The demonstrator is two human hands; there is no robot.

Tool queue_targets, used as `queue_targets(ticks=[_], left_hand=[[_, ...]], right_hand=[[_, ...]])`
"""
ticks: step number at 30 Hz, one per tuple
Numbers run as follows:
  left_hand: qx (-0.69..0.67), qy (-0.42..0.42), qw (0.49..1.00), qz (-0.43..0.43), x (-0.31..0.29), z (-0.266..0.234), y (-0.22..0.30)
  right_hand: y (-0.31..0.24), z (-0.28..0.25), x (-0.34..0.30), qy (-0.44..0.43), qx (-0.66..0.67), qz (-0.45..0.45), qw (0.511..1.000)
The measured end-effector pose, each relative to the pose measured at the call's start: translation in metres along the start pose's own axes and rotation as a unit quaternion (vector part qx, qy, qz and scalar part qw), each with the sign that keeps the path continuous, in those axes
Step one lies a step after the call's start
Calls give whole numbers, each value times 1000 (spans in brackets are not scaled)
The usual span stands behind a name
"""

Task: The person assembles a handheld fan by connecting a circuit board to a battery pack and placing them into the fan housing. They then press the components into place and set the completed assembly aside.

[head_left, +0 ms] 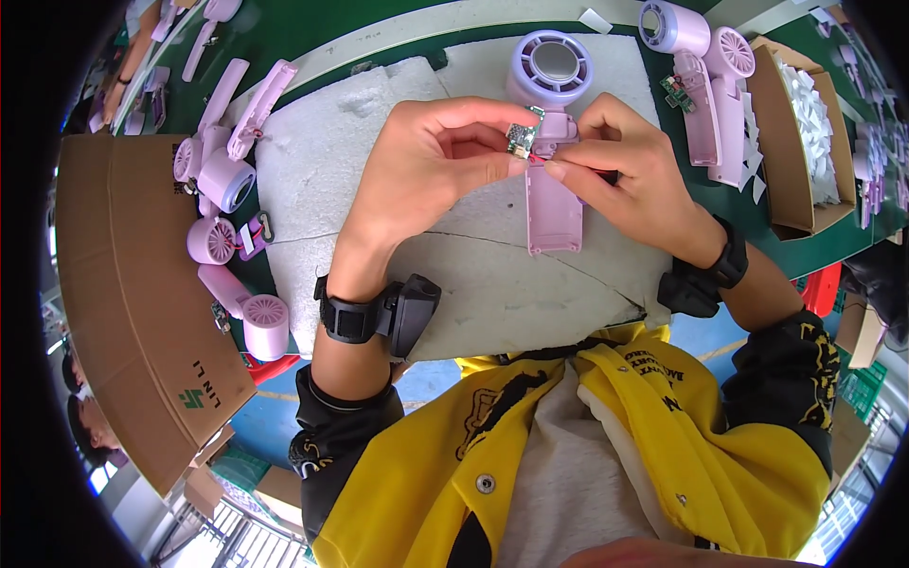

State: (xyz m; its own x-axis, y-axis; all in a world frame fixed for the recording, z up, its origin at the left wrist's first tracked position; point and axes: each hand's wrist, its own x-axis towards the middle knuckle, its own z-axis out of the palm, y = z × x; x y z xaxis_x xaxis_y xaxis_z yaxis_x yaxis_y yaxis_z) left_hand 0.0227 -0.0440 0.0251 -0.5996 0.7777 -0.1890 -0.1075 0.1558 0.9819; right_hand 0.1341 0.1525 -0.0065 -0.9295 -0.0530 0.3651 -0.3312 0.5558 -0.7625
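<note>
My left hand [426,166] pinches a small green circuit board [524,134] upright between thumb and forefinger. Thumb and fingers of my right hand [634,170] close on a thin red wire [536,159] right beside the board's lower edge. The wire's tip is hidden by the fingertips. Under both hands lies a pink handheld fan [554,213] with its handle shell open toward me and its round head [521,80] pointing away. The fan rests on a white foam board [454,284].
Several pink fans [227,180] lie along the left, beside a large cardboard box [142,312]. More fans [701,114], one with a circuit board [677,93], lie at the right, next to an open carton [784,180] of white pieces. The bench [350,24] is green.
</note>
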Motion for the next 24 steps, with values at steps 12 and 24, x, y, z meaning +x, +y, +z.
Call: queue_targets(ticks=[12,24], left_hand=[[95,-8,986,137,4,5,-14],[94,39,985,141,3,14,-13]], right_hand=[[2,-2,1,0,-52,-52,997],[-5,2,7,82,-58,-36,994]])
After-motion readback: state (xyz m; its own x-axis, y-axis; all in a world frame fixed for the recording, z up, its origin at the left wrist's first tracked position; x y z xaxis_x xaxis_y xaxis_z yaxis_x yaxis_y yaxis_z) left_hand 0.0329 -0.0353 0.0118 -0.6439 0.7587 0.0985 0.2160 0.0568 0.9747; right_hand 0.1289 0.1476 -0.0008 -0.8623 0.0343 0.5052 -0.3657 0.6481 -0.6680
